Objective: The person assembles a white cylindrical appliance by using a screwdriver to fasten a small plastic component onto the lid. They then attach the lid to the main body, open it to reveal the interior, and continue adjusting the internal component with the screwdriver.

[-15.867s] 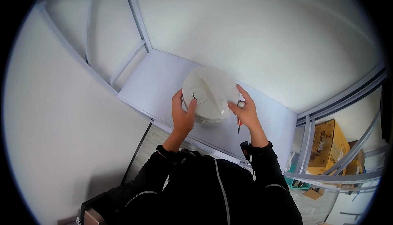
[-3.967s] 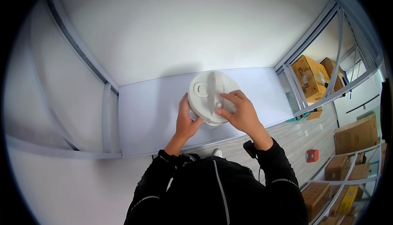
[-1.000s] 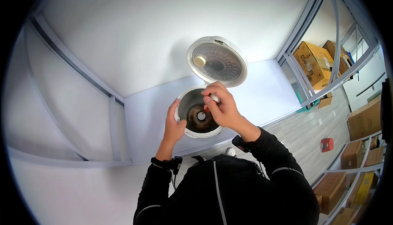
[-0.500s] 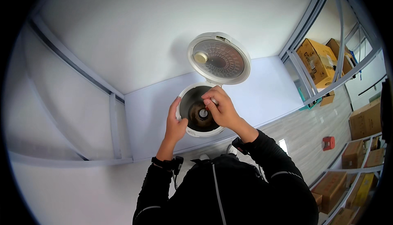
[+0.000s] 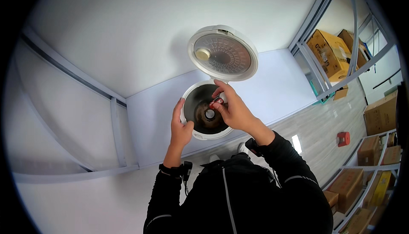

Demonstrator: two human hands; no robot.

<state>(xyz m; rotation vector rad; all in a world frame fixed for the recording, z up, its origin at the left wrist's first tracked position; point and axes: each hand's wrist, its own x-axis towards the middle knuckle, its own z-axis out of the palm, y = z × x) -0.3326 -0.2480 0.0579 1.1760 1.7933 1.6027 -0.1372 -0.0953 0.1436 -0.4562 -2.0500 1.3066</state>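
Ctr of frame: L hand clasps side of white cooker, R hand pinches red-white tool over it (lid up, upper ctr).

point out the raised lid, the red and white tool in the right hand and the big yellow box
raised lid (image 5: pixel 226 57), head view, on its patterned inner face
red and white tool (image 5: pixel 217 101), head view, on its red part
big yellow box (image 5: pixel 326 56), head view, on its printed side

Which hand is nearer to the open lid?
The right. The right hand, holding a red-and-white tool, is just below the open lid in the picture; the left hand is lower, at the cooker's left side.
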